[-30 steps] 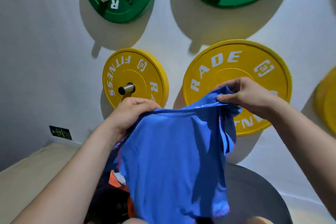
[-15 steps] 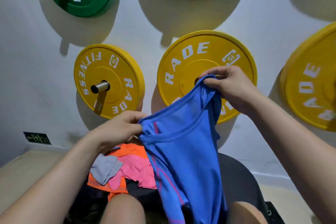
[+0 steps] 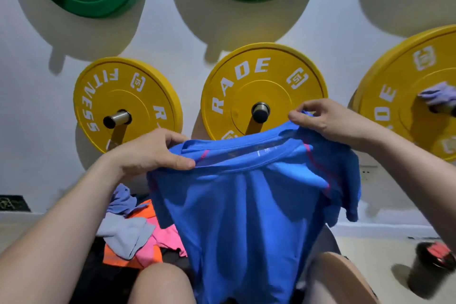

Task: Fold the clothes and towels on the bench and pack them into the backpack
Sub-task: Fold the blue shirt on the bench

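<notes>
Half a second ago the blue shirt (image 3: 246,217) is bunched into a thin strip, with the right hand far higher than the left. Now it is pulled wide and flat between the two hands, in the middle of the frame. The steel peg (image 3: 260,110) of the middle yellow plate (image 3: 246,76) shows now; before, the right hand covered it.

The left hand (image 3: 150,153) pinches the shirt's left shoulder with its thumb on top. The right hand (image 3: 328,121) pinches the right shoulder between thumb and finger, a bit higher.

The neck hole is at the top and the bottom edge hangs down between the knees (image 3: 160,284). The shirt's long side runs up and down. Its top edge tilts up to the right.

A pile of clothes (image 3: 138,237) lies at the lower left on the dark bench (image 3: 103,279).
</notes>
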Demonstrator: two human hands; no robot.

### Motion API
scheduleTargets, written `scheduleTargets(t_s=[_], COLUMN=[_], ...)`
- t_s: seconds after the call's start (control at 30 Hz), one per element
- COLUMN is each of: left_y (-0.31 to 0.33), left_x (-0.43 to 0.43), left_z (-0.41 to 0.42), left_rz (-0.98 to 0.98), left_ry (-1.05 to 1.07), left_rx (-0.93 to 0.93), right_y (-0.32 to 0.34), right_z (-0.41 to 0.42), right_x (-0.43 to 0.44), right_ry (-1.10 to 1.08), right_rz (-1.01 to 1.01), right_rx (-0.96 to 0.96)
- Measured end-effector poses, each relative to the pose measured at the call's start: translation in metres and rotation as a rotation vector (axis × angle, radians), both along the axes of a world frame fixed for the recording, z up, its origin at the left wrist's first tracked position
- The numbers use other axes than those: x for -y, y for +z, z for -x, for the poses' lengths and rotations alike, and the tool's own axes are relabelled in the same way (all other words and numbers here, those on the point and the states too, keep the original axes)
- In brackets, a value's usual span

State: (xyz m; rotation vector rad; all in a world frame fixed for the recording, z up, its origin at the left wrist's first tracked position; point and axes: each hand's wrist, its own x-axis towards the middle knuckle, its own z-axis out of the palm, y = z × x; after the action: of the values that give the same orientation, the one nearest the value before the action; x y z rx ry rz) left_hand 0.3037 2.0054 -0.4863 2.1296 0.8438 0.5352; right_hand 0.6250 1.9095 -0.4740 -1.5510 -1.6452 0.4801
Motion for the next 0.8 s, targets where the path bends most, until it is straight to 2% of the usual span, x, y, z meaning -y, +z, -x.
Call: scheduleTargets(t_s=[0.1,0.17,0.23,0.3,0.4,0.5,0.57,0.63,0.7,0.8], left_y=[-0.001,-0.007,-0.016,-0.039,-0.088,-0.114,-0.121,-0.13,-0.134,-0.122], left_x=[-0.013,-0.025,-0.024,-0.009,0.035,0.087,0.106,0.105,0.096,0.079], left_z=[0.023,0.031,0.026,0.0,-0.067,-0.13,-0.153,-0.164,-0.163,-0.146], left_rz=[-0.078,-0.15,-0.113,-0.015,0.029,0.175,0.17,0.114,0.088,0.166], left_ry=[-0.085,-0.083,-0.105,-0.188,-0.282,-0.173,-0.057,0.035,0.053,0.007], left_rx=[-0.1,-0.088,-0.006,0.035,0.024,0.255,0.35,0.364,0.403,0.546], right_y=[0.012,0.018,0.019,0.019,0.017,0.016,0.015,0.014,0.013,0.01], right_z=[-0.004,-0.005,0.001,0.014,0.031,0.033,0.03,0.022,0.008,-0.019], right_x=[0.021,0.031,0.037,0.04,0.04,0.051,0.063,0.074,0.083,0.096], right_ry=[0.122,0.118,0.075,0.058,0.015,-0.089,-0.111,-0.111,-0.123,-0.18], right_rz=[0.159,0.14,0.071,0.013,-0.036,-0.152,-0.219,-0.244,-0.251,-0.211], right_rx=[-0.062,-0.096,-0.1,-0.016,0.158,0.338,0.407,0.457,0.508,0.533])
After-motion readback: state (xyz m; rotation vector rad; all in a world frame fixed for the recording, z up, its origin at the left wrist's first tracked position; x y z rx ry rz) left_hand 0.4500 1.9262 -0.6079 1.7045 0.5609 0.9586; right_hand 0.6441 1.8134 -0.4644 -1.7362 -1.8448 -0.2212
